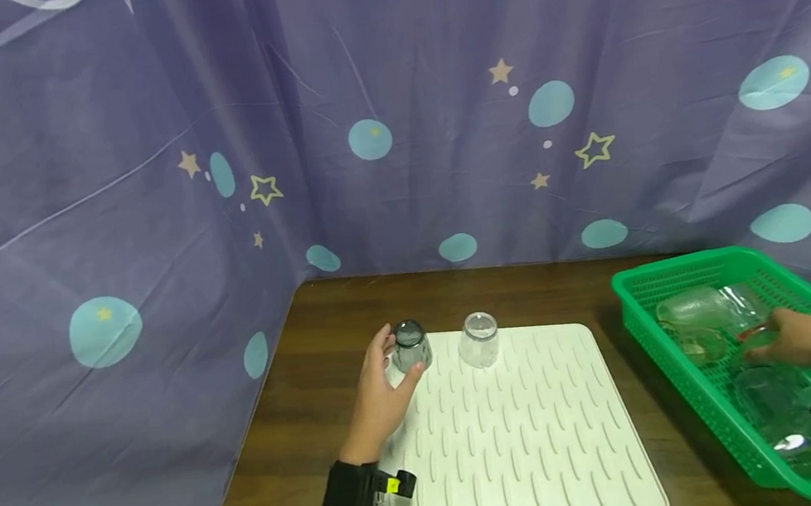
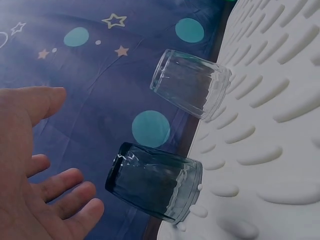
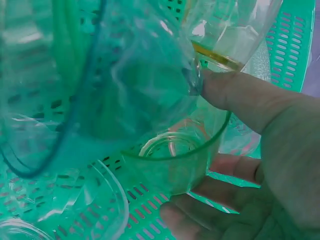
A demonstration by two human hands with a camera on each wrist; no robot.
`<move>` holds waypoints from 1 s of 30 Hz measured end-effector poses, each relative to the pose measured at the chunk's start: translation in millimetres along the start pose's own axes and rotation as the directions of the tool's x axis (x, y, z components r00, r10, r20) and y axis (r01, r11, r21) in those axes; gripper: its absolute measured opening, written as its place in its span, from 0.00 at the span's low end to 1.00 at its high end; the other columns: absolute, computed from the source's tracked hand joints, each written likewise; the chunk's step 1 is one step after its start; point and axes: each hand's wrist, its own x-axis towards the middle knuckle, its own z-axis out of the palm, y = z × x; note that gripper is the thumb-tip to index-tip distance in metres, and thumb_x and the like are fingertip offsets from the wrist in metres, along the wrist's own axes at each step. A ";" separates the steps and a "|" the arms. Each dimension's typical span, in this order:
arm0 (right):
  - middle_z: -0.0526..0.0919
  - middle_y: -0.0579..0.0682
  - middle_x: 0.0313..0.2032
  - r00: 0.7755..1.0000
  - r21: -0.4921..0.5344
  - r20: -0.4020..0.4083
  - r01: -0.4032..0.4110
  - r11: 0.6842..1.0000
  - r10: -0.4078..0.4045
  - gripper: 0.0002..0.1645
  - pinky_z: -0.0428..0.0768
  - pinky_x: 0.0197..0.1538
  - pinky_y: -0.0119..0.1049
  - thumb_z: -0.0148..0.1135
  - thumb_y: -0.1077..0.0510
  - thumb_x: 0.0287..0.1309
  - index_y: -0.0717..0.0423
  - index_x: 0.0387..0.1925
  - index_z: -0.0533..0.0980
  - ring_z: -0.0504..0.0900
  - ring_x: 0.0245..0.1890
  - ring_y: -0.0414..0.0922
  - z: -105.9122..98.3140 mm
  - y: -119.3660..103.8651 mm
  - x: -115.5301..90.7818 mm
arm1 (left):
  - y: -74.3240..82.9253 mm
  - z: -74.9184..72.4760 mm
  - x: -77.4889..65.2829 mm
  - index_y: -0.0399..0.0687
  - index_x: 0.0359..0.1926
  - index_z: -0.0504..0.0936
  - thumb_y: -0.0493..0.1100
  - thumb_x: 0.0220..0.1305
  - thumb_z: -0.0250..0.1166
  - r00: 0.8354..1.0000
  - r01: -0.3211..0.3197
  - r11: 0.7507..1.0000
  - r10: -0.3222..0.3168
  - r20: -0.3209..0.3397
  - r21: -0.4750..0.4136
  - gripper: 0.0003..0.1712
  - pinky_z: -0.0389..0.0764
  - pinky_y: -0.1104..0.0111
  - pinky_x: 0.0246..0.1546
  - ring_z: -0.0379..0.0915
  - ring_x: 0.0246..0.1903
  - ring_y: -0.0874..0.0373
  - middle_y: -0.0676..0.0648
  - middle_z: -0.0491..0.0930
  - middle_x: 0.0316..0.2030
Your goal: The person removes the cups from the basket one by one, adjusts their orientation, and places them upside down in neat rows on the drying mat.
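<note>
On the white ridged mat (image 1: 523, 431) two tumblers stand upside down: a dark grey glass (image 1: 412, 348) at its far left corner and a clear glass (image 1: 479, 343) to its right. My left hand (image 1: 381, 402) is beside the grey glass, fingers spread and relaxed. The left wrist view shows a gap between that hand (image 2: 50, 175) and the glass (image 2: 155, 182). Inside the green basket (image 1: 701, 411) my right hand (image 1: 806, 337) reaches among glassware. Its thumb and curled fingers hold a greenish-yellow glass (image 3: 172, 170) in the right wrist view; other glasses partly cover it.
Several transparent glasses, one a frosted-looking glass (image 1: 690, 308), lie in the basket close together. The basket stands on the brown wooden table (image 1: 351, 301), right of the mat. A purple patterned curtain (image 1: 442, 182) hangs behind and at the left.
</note>
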 end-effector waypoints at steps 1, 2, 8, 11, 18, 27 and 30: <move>0.81 0.75 0.41 1.000 -0.003 -0.007 0.000 1.000 0.000 0.37 0.76 0.33 0.47 0.75 0.44 0.57 0.75 0.50 0.80 0.79 0.31 0.56 -1.1 0.0 -1.5 | 0.4 0.2 0.2 0.49 0.80 0.55 0.50 0.70 0.70 1.000 -0.002 1.000 0.002 0.000 -0.004 0.47 0.67 0.50 0.72 0.64 0.71 0.47 0.38 0.66 0.72; 0.80 0.75 0.40 1.000 -0.007 -0.018 -0.016 1.000 0.016 0.42 0.76 0.33 0.49 0.76 0.42 0.55 0.78 0.51 0.77 0.79 0.30 0.58 -1.7 0.0 -2.7 | 0.7 0.4 0.5 0.49 0.80 0.55 0.50 0.70 0.70 1.000 -0.005 1.000 0.005 0.001 -0.010 0.47 0.67 0.50 0.72 0.64 0.71 0.48 0.38 0.66 0.72; 0.66 0.88 0.47 0.989 -0.092 -0.130 -0.088 0.992 0.075 0.70 0.78 0.38 0.65 0.78 0.30 0.44 0.90 0.56 0.60 0.71 0.43 0.81 -4.5 3.2 -16.8 | 5.0 1.9 1.0 0.50 0.80 0.55 0.49 0.69 0.70 1.000 -0.021 0.999 0.021 0.008 -0.032 0.47 0.66 0.47 0.72 0.64 0.71 0.46 0.37 0.66 0.72; 0.60 0.90 0.49 0.972 -0.109 -0.206 -0.141 0.984 0.117 0.75 0.74 0.41 0.71 0.78 0.29 0.43 0.90 0.61 0.57 0.66 0.44 0.82 -7.0 1.3 -23.6 | 7.5 2.3 -0.3 0.54 0.80 0.55 0.50 0.69 0.70 1.000 -0.017 0.999 0.018 0.018 -0.032 0.46 0.66 0.48 0.72 0.64 0.71 0.46 0.39 0.66 0.72; 0.53 0.89 0.54 0.898 -0.086 -0.427 -0.156 0.984 0.105 0.76 0.61 0.55 0.79 0.77 0.37 0.50 0.87 0.71 0.44 0.57 0.52 0.85 -11.3 -9.7 -38.2 | 9.8 4.3 -2.9 0.57 0.80 0.55 0.51 0.70 0.69 0.999 -0.019 1.000 0.019 0.028 -0.019 0.46 0.67 0.49 0.72 0.64 0.72 0.46 0.39 0.66 0.72; 0.55 0.86 0.57 0.803 -0.088 -0.596 -0.097 0.991 0.026 0.69 0.49 0.66 0.76 0.74 0.41 0.58 0.79 0.76 0.43 0.55 0.58 0.81 -13.3 -29.3 -53.8 | 12.1 8.6 -5.3 0.48 0.80 0.57 0.50 0.69 0.70 0.999 -0.015 0.999 0.017 0.045 -0.036 0.46 0.67 0.50 0.72 0.64 0.71 0.45 0.38 0.66 0.71; 0.54 0.85 0.59 0.792 -0.086 -0.610 -0.069 0.994 0.002 0.65 0.46 0.69 0.75 0.71 0.44 0.63 0.77 0.77 0.42 0.53 0.60 0.81 -12.8 -37.7 -58.5 | 12.9 10.3 -6.2 0.48 0.80 0.57 0.49 0.70 0.69 0.999 -0.017 0.999 0.018 0.048 -0.031 0.45 0.67 0.52 0.72 0.65 0.71 0.46 0.39 0.67 0.71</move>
